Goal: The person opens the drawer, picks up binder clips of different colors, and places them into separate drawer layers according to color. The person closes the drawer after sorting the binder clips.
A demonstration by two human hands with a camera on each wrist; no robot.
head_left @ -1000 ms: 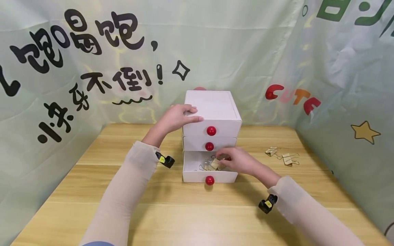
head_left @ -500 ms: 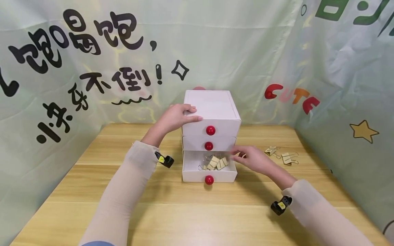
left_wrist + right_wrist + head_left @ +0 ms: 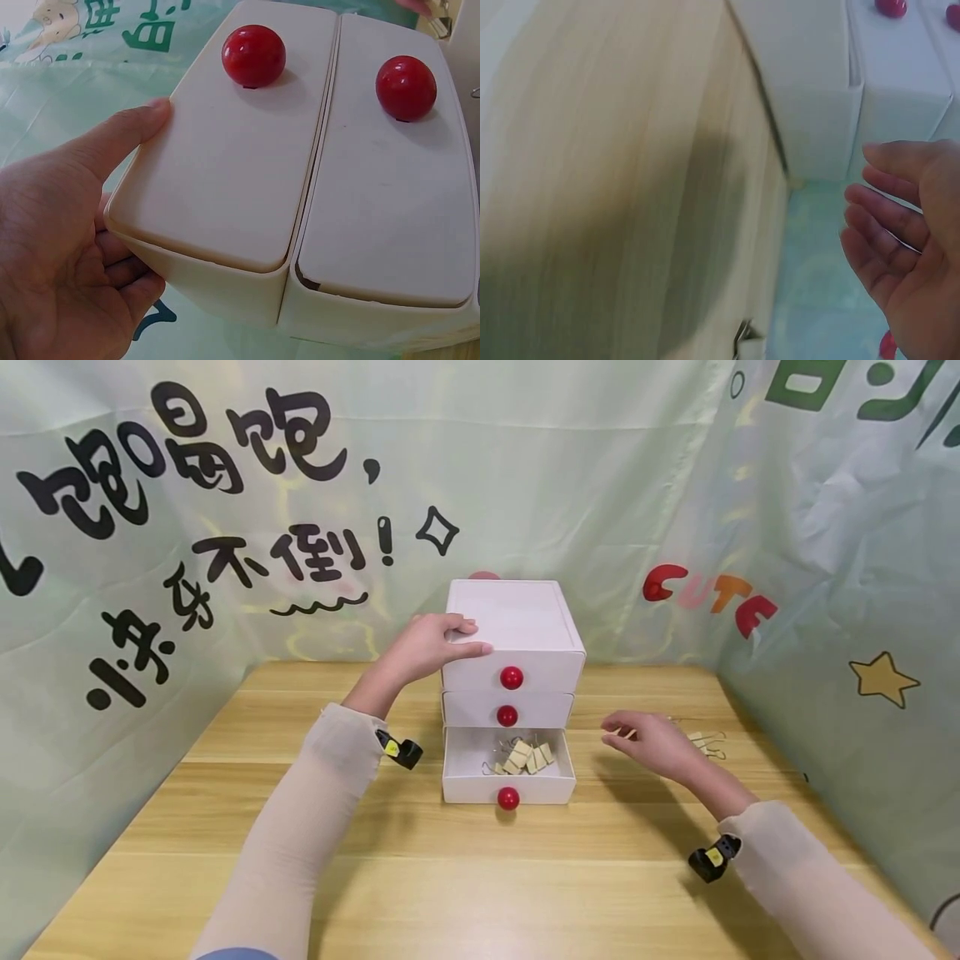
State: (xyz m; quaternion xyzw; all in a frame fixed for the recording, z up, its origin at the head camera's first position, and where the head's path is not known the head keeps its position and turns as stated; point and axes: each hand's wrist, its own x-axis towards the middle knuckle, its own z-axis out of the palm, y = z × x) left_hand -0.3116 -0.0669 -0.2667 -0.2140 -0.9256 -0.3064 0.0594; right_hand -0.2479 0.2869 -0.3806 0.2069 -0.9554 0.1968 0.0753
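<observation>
A white drawer cabinet (image 3: 513, 614) with round red knobs stands on the wooden table. Its bottom drawer (image 3: 532, 791) is pulled out, and several cream binder clips (image 3: 523, 757) lie in it. My left hand (image 3: 431, 649) holds the cabinet's upper left front corner, thumb along the front top edge, as the left wrist view shows too. My right hand (image 3: 652, 743), loosely curled and holding nothing, is over the table right of the cabinet. It partly covers binder clips lying there; one clip (image 3: 708, 745) shows past its knuckles. In the right wrist view, a clip (image 3: 750, 346) shows at the bottom edge.
A printed cloth (image 3: 525, 485) hangs behind and along both sides of the wooden table (image 3: 480, 877). The open bottom drawer juts forward below the two shut drawers. Each sleeve cuff carries a small black camera.
My right hand has come out of the bottom drawer and moved right, over toward the clips on the table. The clips in the drawer show uncovered. My left hand has stayed put.
</observation>
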